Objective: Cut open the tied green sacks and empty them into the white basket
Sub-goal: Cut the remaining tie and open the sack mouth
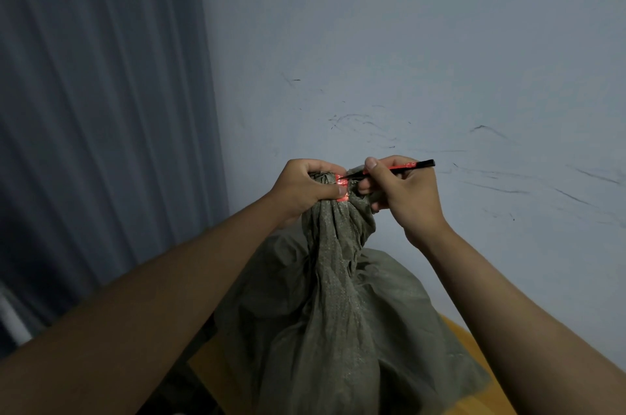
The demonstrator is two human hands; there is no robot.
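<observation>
Ahead of me stands a pale blue-grey plastered wall (440,58) scuffed with dark marks; a pleated grey curtain (101,109) hangs at my left, a yellow wooden surface (474,350) lies below, in dim light.

head-worn view, facing forward and down, close over raised forearms

One green sack (338,296) stands on one worktop (474,347). One red tie (342,182) wraps its neck. One red-and-black cutter (399,166) is in view. Two hands show: the left hand (305,189) and the right hand (403,194). One curtain (101,109) hangs beside one wall (440,58).
</observation>
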